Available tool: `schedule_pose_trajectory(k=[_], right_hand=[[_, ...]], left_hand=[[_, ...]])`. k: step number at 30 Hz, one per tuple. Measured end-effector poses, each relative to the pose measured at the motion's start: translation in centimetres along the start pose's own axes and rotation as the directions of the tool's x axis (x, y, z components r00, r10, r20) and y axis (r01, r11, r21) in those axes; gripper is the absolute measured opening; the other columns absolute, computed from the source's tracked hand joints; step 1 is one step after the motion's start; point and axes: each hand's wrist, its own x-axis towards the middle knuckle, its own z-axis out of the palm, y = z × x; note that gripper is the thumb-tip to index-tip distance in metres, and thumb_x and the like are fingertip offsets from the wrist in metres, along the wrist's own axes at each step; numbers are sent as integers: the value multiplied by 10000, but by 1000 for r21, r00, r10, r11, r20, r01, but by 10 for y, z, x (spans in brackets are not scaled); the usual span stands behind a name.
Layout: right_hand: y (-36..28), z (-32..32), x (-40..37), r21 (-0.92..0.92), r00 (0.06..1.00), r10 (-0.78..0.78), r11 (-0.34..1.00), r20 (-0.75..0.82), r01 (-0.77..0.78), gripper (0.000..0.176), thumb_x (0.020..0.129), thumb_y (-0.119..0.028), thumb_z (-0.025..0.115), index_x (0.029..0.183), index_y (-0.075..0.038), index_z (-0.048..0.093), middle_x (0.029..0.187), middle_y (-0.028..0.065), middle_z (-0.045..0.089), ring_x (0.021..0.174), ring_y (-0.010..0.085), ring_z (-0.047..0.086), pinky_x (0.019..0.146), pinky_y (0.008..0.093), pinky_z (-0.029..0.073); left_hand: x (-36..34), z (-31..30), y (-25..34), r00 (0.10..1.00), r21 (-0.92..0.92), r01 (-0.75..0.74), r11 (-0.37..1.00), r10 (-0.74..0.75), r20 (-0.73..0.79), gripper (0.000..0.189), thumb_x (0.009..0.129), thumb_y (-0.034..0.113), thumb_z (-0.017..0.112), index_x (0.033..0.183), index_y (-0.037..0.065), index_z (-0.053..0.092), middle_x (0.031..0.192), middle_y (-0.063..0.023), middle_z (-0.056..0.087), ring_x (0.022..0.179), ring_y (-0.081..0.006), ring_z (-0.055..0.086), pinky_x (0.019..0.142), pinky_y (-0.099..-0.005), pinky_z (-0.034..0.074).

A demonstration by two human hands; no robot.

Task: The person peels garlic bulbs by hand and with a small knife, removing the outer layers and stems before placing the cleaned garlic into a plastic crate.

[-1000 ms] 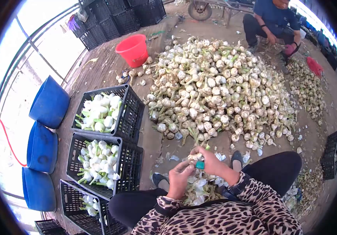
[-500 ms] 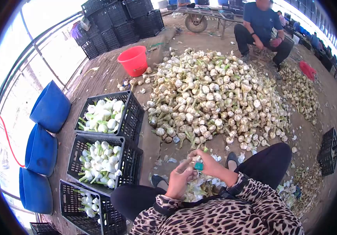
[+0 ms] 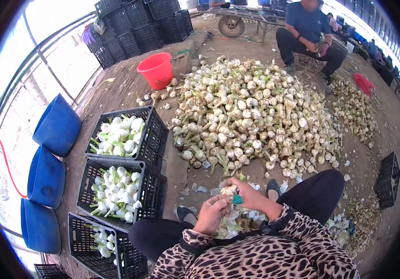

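Note:
In front of my knees, a garlic bulb (image 3: 228, 190) with a pale, dirty skin is held in my right hand (image 3: 252, 196), its fingers wrapped round the bulb. A green band or piece (image 3: 237, 199) shows at the thumb of that hand. Fingers curled together, my left hand (image 3: 213, 212) pinches at the near side of the same bulb. Below both hands lie loose peeled skins and leaves (image 3: 237, 223) between my legs. A large heap of unpeeled garlic (image 3: 251, 116) spreads over the ground just beyond.
At left stand black crates (image 3: 139, 190) of cleaned white garlic, beside blue tubs (image 3: 46, 176). A red bucket (image 3: 156, 72) sits behind them. Across the heap a person (image 3: 307, 37) sits holding garlic. Another black crate (image 3: 387, 180) stands at right; a cart (image 3: 251, 17) is at the back.
The bulb has turned slightly and shows more between my hands; my left fingers have curled in closer. The person opposite has raised a stalked garlic. The view has shifted slightly.

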Motion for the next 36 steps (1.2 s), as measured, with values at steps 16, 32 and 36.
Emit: schedule_pose_trajectory(k=[16, 32, 36], right_hand=[[-20, 2, 4, 66, 974, -181, 979, -135, 191, 548, 827, -186, 671, 1304, -90, 419, 1265, 74, 485, 1168, 186, 478, 956, 325, 388], [2, 33, 8, 599, 927, 334, 783, -171, -171, 240, 836, -163, 663, 985, 6, 578, 899, 50, 614, 799, 110, 537, 702, 285, 440], [1, 26, 7, 463, 939, 289, 869, -187, -176, 236, 829, -140, 667, 991, 2, 571, 868, 61, 616, 799, 130, 552, 717, 296, 444]], left_hand=[[-1, -17, -10, 986, -114, -168, 979, 168, -9, 561, 873, 12, 529, 1359, 19, 249, 1265, -134, 436, 1153, -252, 487, 977, -392, 416], [7, -13, -18, 854, 315, -502, 805, 518, 38, 667, 748, -171, 559, 1323, 19, 279, 1248, -119, 445, 1158, -207, 477, 963, -337, 427], [5, -15, -18, 875, 263, -470, 843, 485, 9, 640, 768, -145, 560, 1329, 15, 294, 1251, -120, 456, 1135, -202, 494, 947, -333, 438]])
